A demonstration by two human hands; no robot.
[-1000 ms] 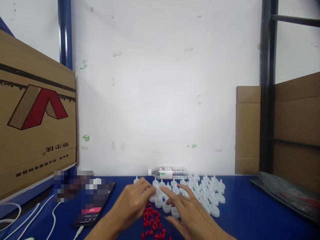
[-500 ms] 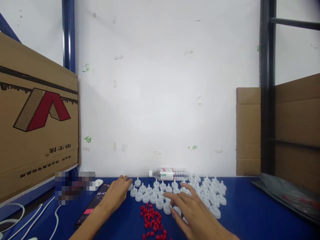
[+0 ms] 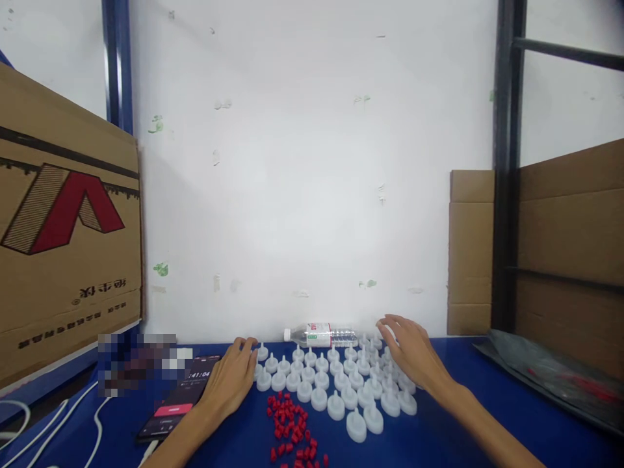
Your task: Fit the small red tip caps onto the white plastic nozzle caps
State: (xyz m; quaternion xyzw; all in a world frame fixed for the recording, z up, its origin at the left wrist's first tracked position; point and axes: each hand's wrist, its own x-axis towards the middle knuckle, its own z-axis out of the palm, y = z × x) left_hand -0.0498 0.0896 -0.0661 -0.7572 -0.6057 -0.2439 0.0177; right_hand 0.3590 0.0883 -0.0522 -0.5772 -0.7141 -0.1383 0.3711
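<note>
Many white nozzle caps (image 3: 336,406), each a round base with a thin spout, stand upright on the blue table (image 3: 419,448). My left hand (image 3: 234,370) rests at the left edge of this group, fingers bent and lying on the table beside the outermost caps. Above the back right of the group, my right hand (image 3: 409,348) reaches over with fingers stretched and thumb side towards the caps. It hides some of them, and nothing shows in its grasp. Small red caps (image 3: 287,419) are scattered in front of the white ones.
A clear plastic bottle (image 3: 319,335) lies along the wall behind the caps. Left of my left hand are a phone (image 3: 182,396) showing a timer and white cables (image 3: 100,422). A grey plastic bag (image 3: 546,377) lies at right. Cardboard boxes (image 3: 68,260) stand at the sides.
My right hand has moved from the front middle of the white caps to their back right, uncovering the front ones. My left hand stays at the left edge. The view has shifted slightly.
</note>
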